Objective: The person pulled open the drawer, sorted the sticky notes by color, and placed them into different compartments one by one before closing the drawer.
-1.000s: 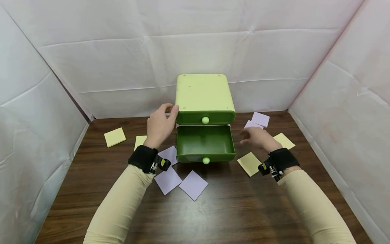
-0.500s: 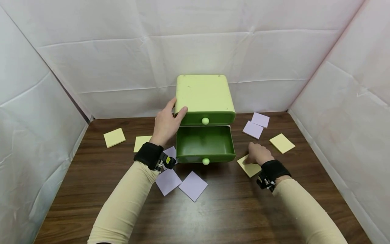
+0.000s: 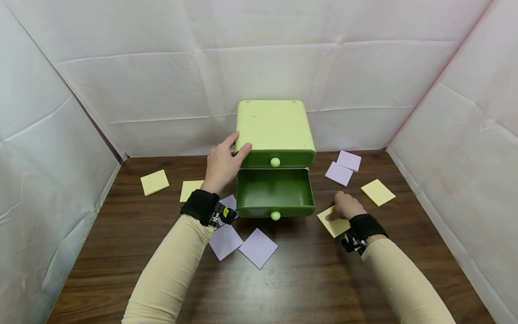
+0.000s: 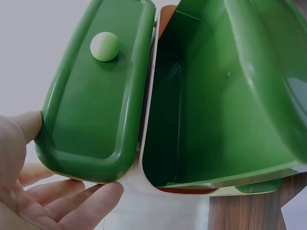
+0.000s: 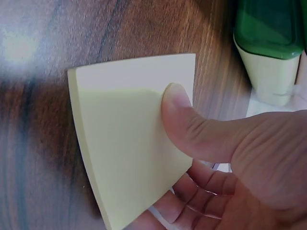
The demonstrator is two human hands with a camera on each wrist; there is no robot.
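Head view. Small green drawer box [image 3: 275, 130] stands at the back middle of the wooden table [image 3: 307, 279]. Top drawer [image 3: 279, 158] closed; bottom drawer [image 3: 275, 192] pulled out, nothing visible inside. Left hand [image 3: 223, 163] rests against the box's front left corner, thumb on the lid edge, fingers along the side. Right hand [image 3: 345, 206] lies on a yellow notepad [image 3: 332, 222] just right of the pulled-out drawer, fingers curled onto it. More yellow pads at left [image 3: 154, 182] and at right [image 3: 377, 192]; purple pads near the front [image 3: 257, 247] and beside the box at right [image 3: 339, 173].

Left wrist view. Left hand [image 4: 43, 196] with relaxed, nearly straight fingers [image 4: 91, 203] under the box's corner, thumb touching the end of the top drawer [image 4: 96, 110]. Bottom drawer [image 4: 211, 105] gapes beside it.

Right wrist view. Right hand [image 5: 230, 167] pinches the yellow notepad [image 5: 129, 134]: thumb pressed on its top face, fingers beneath its near edge. The pad looks tilted, that edge raised off the table [image 5: 43, 62]. Drawer box corner [image 5: 268, 48] close by.
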